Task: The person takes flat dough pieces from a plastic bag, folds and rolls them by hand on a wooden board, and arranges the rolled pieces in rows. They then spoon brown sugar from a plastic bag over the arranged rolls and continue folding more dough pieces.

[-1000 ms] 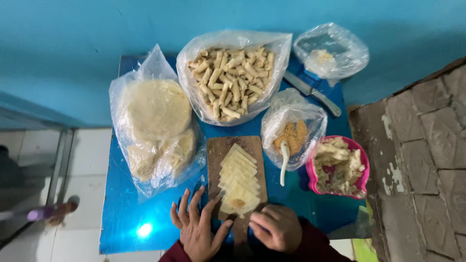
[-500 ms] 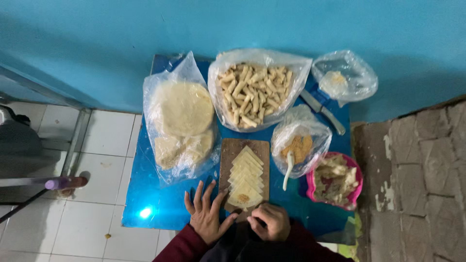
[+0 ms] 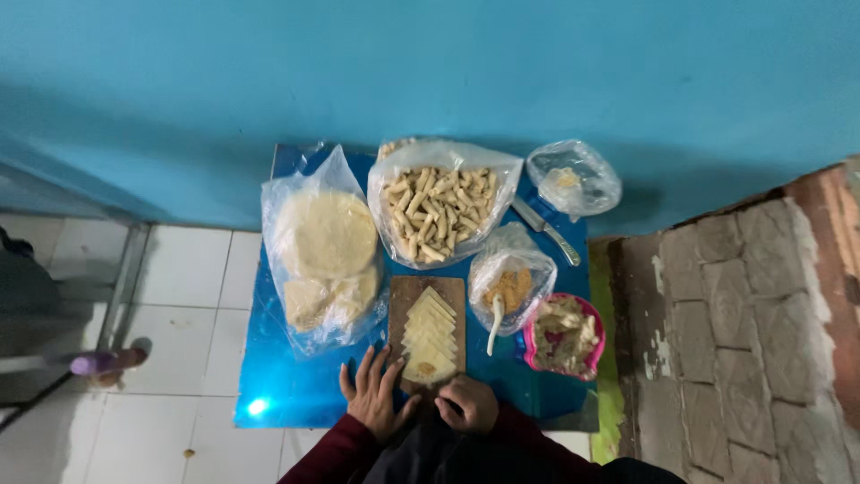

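the left hand (image 3: 374,401) lies flat on the blue table (image 3: 287,394), fingers spread and holding nothing, its fingertips just beside the near left corner of the wooden cutting board (image 3: 405,296). the right hand (image 3: 469,403) is curled at the near end of the board, fingers bent inward and touching the lowest of the pale square wrappers (image 3: 430,332); whether it pinches anything cannot be told from this height. the wrappers are fanned in an overlapping row along the board, which sits in the middle of the table's near half. left of the board is a clear bag of round flat dough sheets (image 3: 324,246). beyond the board is an open bag of small rolled pieces (image 3: 439,211). to the right of the board a smaller bag holds an orange-brown filling (image 3: 512,289) with a white spoon (image 3: 494,324) standing in it, and beside that is a pink bowl (image 3: 530,351) of pale shredded food. a knife (image 3: 545,230) lies near the far right, close to a knotted clear bag (image 3: 573,177). dark red sleeves cover both wrists.
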{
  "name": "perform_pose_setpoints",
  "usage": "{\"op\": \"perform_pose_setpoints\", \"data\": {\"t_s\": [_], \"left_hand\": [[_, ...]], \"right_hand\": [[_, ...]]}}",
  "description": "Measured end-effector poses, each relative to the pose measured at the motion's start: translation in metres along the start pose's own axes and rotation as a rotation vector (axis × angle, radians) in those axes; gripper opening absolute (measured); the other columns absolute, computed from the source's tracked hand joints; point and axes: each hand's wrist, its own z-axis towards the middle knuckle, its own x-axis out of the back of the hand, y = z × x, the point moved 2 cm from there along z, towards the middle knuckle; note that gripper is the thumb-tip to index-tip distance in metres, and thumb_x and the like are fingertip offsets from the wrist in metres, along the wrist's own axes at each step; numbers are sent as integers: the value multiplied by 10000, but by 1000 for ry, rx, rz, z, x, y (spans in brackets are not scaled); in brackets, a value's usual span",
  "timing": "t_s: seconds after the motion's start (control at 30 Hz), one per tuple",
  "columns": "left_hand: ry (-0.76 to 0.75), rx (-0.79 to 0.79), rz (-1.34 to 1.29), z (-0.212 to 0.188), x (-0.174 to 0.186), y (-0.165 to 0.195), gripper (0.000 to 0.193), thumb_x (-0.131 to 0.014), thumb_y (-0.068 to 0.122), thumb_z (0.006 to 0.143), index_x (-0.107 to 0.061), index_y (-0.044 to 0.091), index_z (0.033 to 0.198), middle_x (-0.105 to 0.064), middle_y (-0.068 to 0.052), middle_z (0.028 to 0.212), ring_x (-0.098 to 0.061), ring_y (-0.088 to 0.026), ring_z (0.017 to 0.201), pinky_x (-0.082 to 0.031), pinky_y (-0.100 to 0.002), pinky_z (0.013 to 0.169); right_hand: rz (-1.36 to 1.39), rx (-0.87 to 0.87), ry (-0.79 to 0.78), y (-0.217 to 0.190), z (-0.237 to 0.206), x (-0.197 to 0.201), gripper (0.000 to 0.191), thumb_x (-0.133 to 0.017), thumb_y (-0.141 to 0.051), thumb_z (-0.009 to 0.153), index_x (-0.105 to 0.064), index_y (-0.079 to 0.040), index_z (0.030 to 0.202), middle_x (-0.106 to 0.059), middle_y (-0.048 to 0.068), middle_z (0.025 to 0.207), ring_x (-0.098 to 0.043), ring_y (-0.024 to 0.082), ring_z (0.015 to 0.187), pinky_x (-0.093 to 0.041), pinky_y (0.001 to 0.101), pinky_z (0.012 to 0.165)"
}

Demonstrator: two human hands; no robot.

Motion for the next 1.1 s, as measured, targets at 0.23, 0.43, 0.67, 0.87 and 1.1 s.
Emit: {"op": "perform_pose_setpoints", "data": {"t_s": [0.23, 0.43, 0.67, 0.87, 1.1], "left_hand": [[-29, -8, 16, 27, 22, 16, 743, -661, 607, 831, -524, 135, 1387, -395, -146, 1571, -239, -365, 1498, -36, -706, 1132], [45, 4, -30, 33, 34, 25, 659, -642, 555, 902, -544, 145, 1408, -396, -140, 1607, -248, -361, 1537, -50, -680, 1189], [19, 10, -15, 34, 47, 30, 572, -658, 487, 912, -568, 138, 1356, -426, -164, 1557, -276, -412, 1495, -109, -646, 1176], [160, 239, -65, 30, 40, 25, 246, -705, 338, 921, -687, 186, 1113, -642, -44, 1153, -553, -301, 1142, -366, -498, 992], [86, 355, -13, 25, 26, 30, 232, -742, 354, 857, -673, 166, 973, -624, -67, 985, -561, -327, 979, -404, -488, 790]], "right_hand": [[-48, 54, -39, -25, 31, 15, 218, -743, -190, 886, -663, -56, 1037, -660, 156, 880, -649, 361, 805, -522, 447, 699], [-131, -15, 55, -42, 41, 24, 230, -729, -206, 919, -635, -32, 1036, -671, 167, 922, -662, 373, 833, -542, 429, 722], [-54, -92, 180, -50, 40, 25, 151, -695, -154, 934, -651, -56, 1040, -691, 133, 910, -694, 316, 783, -558, 384, 684], [120, -504, 337, -34, 31, 14, 185, -706, -170, 943, -653, -67, 1088, -721, 95, 884, -733, 215, 728, -574, 334, 626], [-124, -618, 267, -24, 40, 4, 272, -800, -199, 879, -636, -63, 1049, -677, 107, 793, -672, 283, 684, -533, 396, 613]]}}
